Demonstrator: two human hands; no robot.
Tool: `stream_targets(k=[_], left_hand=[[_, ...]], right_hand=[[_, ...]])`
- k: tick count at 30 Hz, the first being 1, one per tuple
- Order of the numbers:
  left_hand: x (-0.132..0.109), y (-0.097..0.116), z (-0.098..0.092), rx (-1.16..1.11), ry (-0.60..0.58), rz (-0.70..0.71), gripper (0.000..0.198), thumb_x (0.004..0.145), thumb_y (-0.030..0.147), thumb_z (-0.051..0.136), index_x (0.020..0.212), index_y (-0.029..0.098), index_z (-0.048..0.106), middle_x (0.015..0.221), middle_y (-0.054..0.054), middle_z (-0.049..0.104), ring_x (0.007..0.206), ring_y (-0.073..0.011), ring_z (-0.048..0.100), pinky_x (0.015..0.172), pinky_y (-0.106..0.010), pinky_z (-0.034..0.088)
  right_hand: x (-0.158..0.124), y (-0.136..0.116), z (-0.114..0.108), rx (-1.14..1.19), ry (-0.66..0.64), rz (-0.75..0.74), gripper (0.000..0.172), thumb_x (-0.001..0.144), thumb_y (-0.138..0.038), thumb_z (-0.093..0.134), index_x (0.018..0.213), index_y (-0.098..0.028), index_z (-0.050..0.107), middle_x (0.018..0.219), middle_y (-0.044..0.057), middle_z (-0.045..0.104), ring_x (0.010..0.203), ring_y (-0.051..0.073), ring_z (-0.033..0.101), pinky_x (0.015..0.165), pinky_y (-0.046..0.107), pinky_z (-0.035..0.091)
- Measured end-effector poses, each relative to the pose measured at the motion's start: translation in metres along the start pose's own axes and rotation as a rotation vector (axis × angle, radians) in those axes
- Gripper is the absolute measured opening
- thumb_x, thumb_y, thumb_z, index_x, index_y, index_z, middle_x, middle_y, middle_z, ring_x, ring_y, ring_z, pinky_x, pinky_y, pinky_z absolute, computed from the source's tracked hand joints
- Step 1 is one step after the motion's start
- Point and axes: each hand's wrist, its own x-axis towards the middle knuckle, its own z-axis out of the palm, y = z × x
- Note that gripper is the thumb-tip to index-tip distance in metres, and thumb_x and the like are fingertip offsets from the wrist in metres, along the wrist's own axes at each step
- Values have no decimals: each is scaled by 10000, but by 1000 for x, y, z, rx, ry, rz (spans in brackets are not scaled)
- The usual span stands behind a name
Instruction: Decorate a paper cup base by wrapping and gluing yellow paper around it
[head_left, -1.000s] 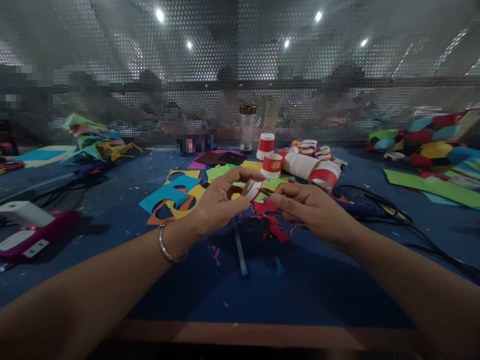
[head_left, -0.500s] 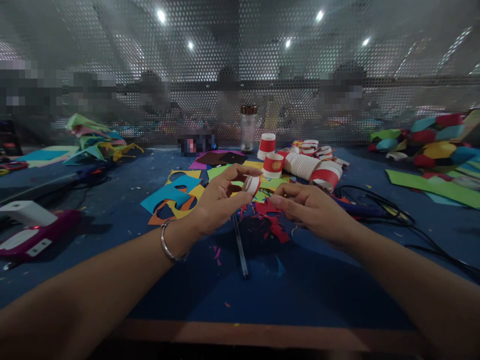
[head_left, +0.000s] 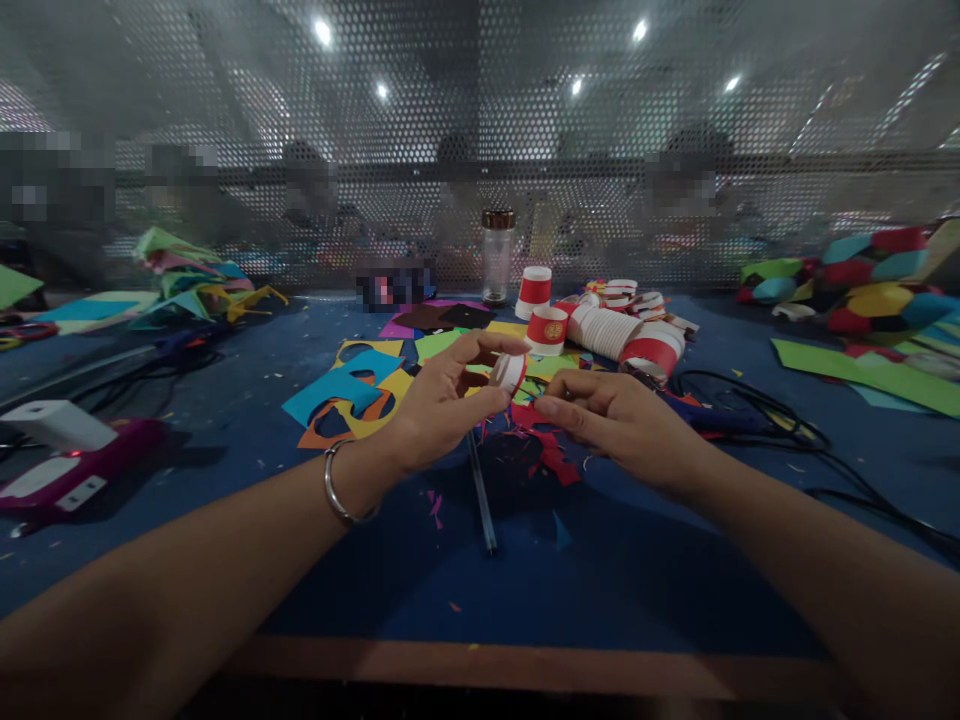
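My left hand (head_left: 442, 400), with a silver bangle at its wrist, grips a short white cup piece (head_left: 508, 373) with a red edge between thumb and fingers. It looks like the cut-off base of a paper cup and is held tilted. Close on its right, my right hand (head_left: 600, 412) is closed in a pinch. Something thin and dark seems to stick out of its fingertips towards the cup piece, too small to name. Red paper scraps (head_left: 551, 450) lie under the hands, and a pen (head_left: 481, 495) lies on the blue table (head_left: 645, 600).
Cut coloured paper sheets (head_left: 334, 390) lie left of the hands. Red-and-white paper cups (head_left: 534, 290), a long stack of cups (head_left: 606, 330) and a clear bottle (head_left: 496, 260) stand or lie behind. A magenta power strip (head_left: 97, 470) is at left, black cables (head_left: 750, 405) at right.
My left hand has shifted slightly right and turned the cup piece a little. My right hand has edged left, nearer to it. A green sheet has come into view at the far left edge.
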Motion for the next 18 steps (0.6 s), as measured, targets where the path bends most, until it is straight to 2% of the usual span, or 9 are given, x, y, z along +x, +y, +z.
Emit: stream_targets(k=[7, 10, 14, 18], left_hand=[[0, -1, -1, 0, -10, -11, 340, 792, 208, 741, 1127, 236, 690, 1069, -18, 671, 944, -158, 603, 808, -284, 496], [1, 2, 1, -18, 36, -38, 333, 754, 202, 744, 1084, 225, 705, 1075, -25, 686, 971, -166, 608, 821, -287, 499], [5, 9, 3, -155, 118, -230, 257, 722, 204, 681, 977, 208, 712, 1033, -33, 705, 871, -154, 613, 738, -278, 498], [7, 8, 3, -248, 79, -504, 127, 759, 268, 680, 853, 203, 734, 909, -41, 703, 762, -150, 588, 617, -258, 466]], right_hand=[[-1, -3, 1, -8, 5, -28, 499, 871, -673, 676, 716, -218, 542, 603, -72, 387, 531, 91, 322, 485, 266, 228], [0, -3, 1, 11, 4, 3, 509, 856, -692, 681, 731, -219, 541, 590, -80, 380, 518, 87, 308, 476, 264, 219], [-1, 0, 0, 8, 44, 55, 500, 833, -696, 699, 803, -213, 574, 618, -66, 445, 536, 92, 347, 488, 258, 256], [-1, 3, -1, -35, 159, -17, 488, 805, -672, 739, 829, -203, 607, 704, -19, 565, 610, 121, 467, 548, 278, 347]])
